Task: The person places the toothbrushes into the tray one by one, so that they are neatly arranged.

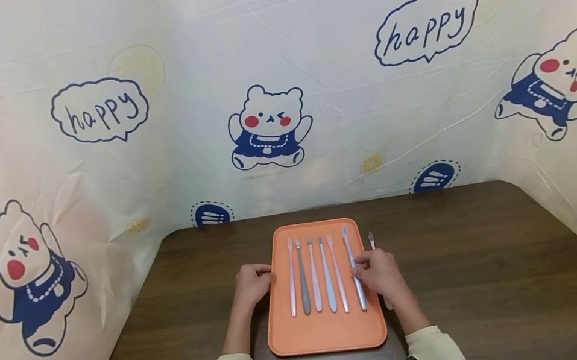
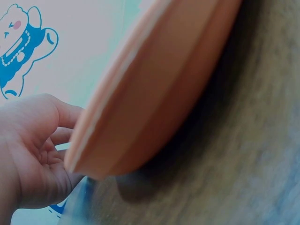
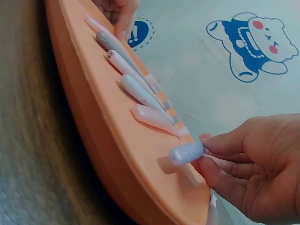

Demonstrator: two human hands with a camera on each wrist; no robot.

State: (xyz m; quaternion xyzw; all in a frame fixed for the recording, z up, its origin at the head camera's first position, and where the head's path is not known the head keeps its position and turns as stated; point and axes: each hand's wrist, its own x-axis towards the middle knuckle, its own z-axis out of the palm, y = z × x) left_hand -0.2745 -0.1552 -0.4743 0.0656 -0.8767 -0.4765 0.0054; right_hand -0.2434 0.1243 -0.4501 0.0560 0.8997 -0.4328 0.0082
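An orange tray (image 1: pixel 326 333) lies on the table, and several toothbrushes rest side by side on it, handles toward me. My left hand (image 1: pixel 251 282) holds the tray's left rim, its curled fingers at the edge in the left wrist view. Between thumb and fingers, my right hand (image 1: pixel 380 274) pinches a light blue toothbrush (image 3: pixel 187 153) at the right end of the row. That handle casts a shadow on the tray below it. Left of it lie a pink toothbrush (image 1: pixel 338 277), a blue one (image 1: pixel 328 284) and a grey one (image 1: pixel 303 281).
Just outside the tray's right rim, another toothbrush (image 1: pixel 371 241) lies on the dark wooden table (image 1: pixel 485 263), partly hidden by my right hand. A printed curtain (image 1: pixel 337 137) with bears and speech bubbles hangs behind and at both sides of the table.
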